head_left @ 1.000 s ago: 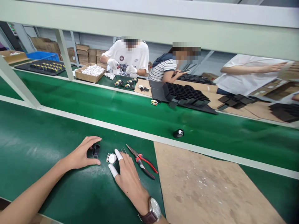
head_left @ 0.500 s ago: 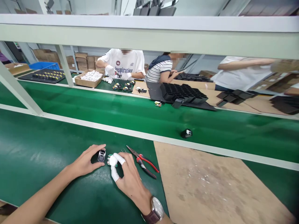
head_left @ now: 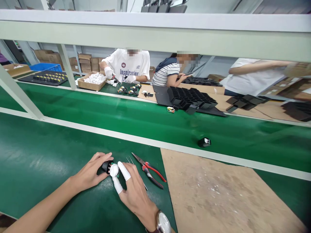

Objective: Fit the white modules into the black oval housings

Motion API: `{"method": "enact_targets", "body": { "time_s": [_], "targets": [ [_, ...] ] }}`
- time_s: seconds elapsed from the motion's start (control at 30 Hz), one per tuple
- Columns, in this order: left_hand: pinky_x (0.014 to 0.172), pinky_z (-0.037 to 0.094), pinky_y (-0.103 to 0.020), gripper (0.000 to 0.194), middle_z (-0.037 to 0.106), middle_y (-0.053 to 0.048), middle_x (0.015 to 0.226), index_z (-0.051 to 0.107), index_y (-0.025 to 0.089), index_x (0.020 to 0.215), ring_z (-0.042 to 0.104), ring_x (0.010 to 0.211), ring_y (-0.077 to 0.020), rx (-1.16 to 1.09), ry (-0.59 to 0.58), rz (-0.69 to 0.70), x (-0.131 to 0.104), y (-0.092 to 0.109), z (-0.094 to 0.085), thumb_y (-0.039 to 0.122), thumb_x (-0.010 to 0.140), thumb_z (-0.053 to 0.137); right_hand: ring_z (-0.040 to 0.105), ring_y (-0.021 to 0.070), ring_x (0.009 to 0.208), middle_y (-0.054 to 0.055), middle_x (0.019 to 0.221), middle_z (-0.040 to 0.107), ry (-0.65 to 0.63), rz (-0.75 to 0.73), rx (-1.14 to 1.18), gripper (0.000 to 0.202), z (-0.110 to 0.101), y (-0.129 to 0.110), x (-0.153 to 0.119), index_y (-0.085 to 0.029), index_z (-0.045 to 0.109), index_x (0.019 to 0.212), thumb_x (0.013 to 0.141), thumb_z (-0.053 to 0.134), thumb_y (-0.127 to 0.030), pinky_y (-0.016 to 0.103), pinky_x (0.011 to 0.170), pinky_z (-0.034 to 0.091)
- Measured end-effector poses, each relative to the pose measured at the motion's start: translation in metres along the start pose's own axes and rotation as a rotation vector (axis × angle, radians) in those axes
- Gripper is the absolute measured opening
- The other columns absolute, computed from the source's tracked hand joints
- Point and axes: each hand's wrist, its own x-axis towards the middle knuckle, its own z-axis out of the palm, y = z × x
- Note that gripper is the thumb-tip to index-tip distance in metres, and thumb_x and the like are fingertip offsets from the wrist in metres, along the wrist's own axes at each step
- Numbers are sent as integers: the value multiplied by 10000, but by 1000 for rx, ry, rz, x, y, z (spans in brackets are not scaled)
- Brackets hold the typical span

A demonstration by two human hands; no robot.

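Note:
My left hand (head_left: 93, 170) grips a small black plastic housing (head_left: 106, 166) between thumb and fingers, its opening turned to the right. In my right hand (head_left: 131, 181), white finger cots cover the thumb and index finger, which pinch a small circuit board with a round white part (head_left: 114, 170). The board's left edge sits at the mouth of the housing; how deep it reaches I cannot tell. Just right of my right hand lie long-nose pliers (head_left: 148, 170) with red and black handles. Thin metal tweezers (head_left: 129, 159) rest partly hidden under that hand.
A brown cardboard sheet (head_left: 218, 191) covers the bench on the right. Beyond the pale rail, a black housing (head_left: 204, 142) and a circuit board (head_left: 171, 110) lie on the green belt (head_left: 109, 113). Co-workers sit across, near black housings (head_left: 191, 98) and a carton of white parts (head_left: 91, 84).
My right hand has brought the board left against the housing, which my left hand has turned toward it. On the belt, the black housing and the loose board have shifted right.

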Motion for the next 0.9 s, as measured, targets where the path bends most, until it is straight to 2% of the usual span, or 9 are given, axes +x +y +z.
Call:
{"method": "enact_targets", "body": {
  "time_s": [0.17,0.43,0.6,0.9],
  "targets": [
    [1115,546,-500,822,623,-99,1448,176,368,1670,511,1360,-259,-2,-4,-16,-1,1,1,143,1019,625,648,295,1103,152,1214,667,-25,11,-40,662,-1,-1,0,-195,320,1593,991,565,-69,478,893,618],
    [1107,543,-484,826,640,-91,1442,168,358,1674,492,1366,-260,13,-20,-19,-1,1,1,140,1022,626,622,307,1118,169,1243,648,-76,37,-53,676,1,2,-5,-166,298,1605,991,564,-73,489,902,609],
    [1149,509,-507,814,618,-88,1467,152,359,1678,472,1384,-259,17,-47,-41,-1,2,0,147,1035,606,624,307,1126,165,1243,651,-72,51,-57,689,2,3,-5,-176,281,1623,1005,575,-94,503,936,596],
    [1115,544,-486,823,626,-70,1460,138,387,1676,489,1369,-260,27,-39,-47,0,5,-1,187,1039,619,632,310,1128,162,1250,653,-65,63,-51,683,1,3,-5,-196,279,1628,1016,574,-119,502,934,594]
  ]
}}
